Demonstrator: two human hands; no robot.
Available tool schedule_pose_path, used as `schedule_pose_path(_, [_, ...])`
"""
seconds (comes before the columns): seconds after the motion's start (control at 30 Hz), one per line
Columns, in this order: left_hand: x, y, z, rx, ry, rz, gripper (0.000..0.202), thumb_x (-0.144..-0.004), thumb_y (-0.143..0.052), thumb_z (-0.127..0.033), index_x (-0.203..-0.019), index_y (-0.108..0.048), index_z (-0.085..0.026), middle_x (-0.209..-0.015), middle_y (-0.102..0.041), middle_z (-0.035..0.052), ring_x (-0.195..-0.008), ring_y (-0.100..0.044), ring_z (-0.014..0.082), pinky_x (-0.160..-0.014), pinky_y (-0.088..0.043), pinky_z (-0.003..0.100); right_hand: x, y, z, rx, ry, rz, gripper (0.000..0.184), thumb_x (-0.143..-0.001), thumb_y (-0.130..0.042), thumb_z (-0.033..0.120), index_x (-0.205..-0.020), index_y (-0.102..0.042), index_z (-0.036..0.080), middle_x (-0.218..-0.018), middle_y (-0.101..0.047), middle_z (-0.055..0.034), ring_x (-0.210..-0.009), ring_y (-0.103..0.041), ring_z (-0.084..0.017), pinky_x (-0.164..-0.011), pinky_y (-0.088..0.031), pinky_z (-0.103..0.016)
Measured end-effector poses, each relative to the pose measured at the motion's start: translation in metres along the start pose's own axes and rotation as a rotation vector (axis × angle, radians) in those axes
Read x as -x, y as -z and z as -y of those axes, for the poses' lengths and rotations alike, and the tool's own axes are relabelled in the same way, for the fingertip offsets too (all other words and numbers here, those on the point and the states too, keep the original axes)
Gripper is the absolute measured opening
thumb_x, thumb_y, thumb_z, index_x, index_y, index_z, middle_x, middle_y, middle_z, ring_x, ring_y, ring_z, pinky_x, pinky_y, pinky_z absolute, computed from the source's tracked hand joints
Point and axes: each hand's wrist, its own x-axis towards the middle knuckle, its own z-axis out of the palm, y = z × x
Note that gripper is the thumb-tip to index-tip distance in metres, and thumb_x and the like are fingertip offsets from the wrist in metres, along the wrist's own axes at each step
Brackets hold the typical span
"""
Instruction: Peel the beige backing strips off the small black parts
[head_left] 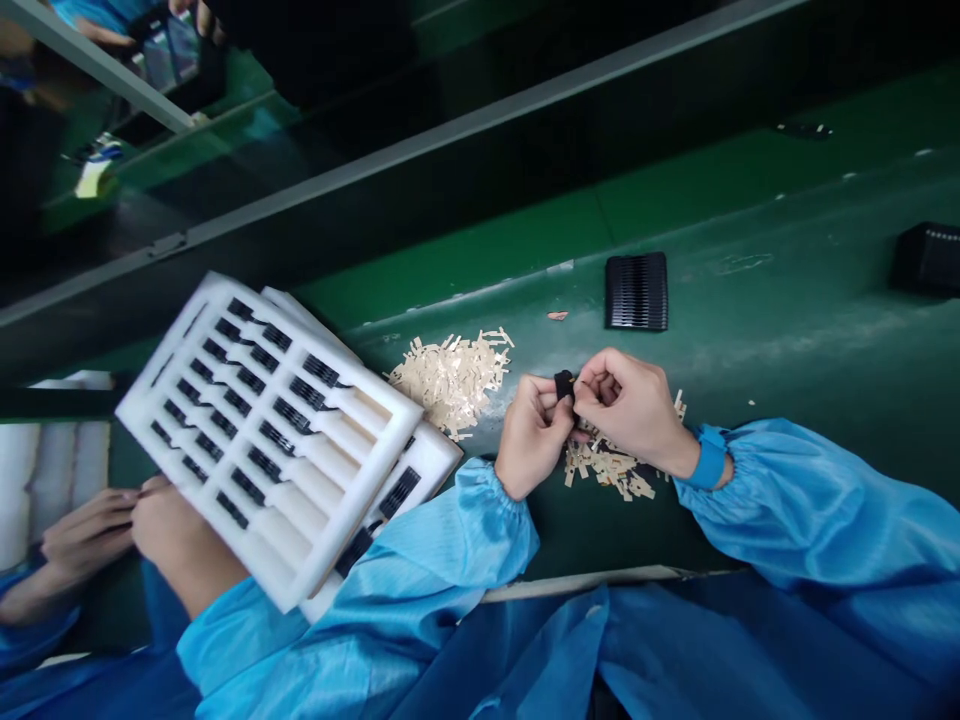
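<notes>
A small black part is pinched between the thumb and fingers of my left hand. My right hand meets it there, thumb and fingertips closed together at the part's right edge; anything tiny between those fingertips is too small to name. Beneath both hands lies a loose heap of small pale strips, partly covered by them. A larger pile of similar beige strips is to the left of my left hand. Just beyond my right hand sits a black ribbed block, which looks like a row of thin pieces side by side.
Two stacked white foam trays stand tilted at left, their slots holding several black parts. Left of them are a co-worker's hands. A black box-like object is at the right edge. A metal rail crosses behind the green table.
</notes>
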Motion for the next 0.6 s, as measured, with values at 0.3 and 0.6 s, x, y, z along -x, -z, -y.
schedule_pose_path(0.3, [0.0002,-0.0017,-0.0035,0.024,0.011,0.004,0.045,-0.086,-0.070,-0.052,-0.098,-0.040,-0.021,-0.090,-0.074,0.0032,-0.061,-0.072,0.0127,-0.052,-0.059,0.022,-0.0013,-0.0005,0.0016,-0.035,-0.039,0.014,0.012,-0.071,-0.064,0.011,-0.073,-0.058,0.021,-0.060,-0.055,0.0058,-0.049,-0.044,-0.008,-0.048,-0.037,-0.023])
schedule_pose_path(0.6, [0.0015,0.0029,0.0035,-0.002,-0.125,-0.015,0.039,-0.089,-0.069,-0.049,-0.101,-0.049,-0.018,-0.092,-0.076,0.0061,-0.064,-0.073,0.0124,-0.058,-0.062,0.023,-0.0049,0.0080,0.0031,-0.073,-0.060,0.133,0.007,-0.076,-0.064,0.014,-0.077,-0.060,0.020,-0.060,-0.055,0.0055,-0.052,-0.046,-0.008,-0.050,-0.037,-0.023])
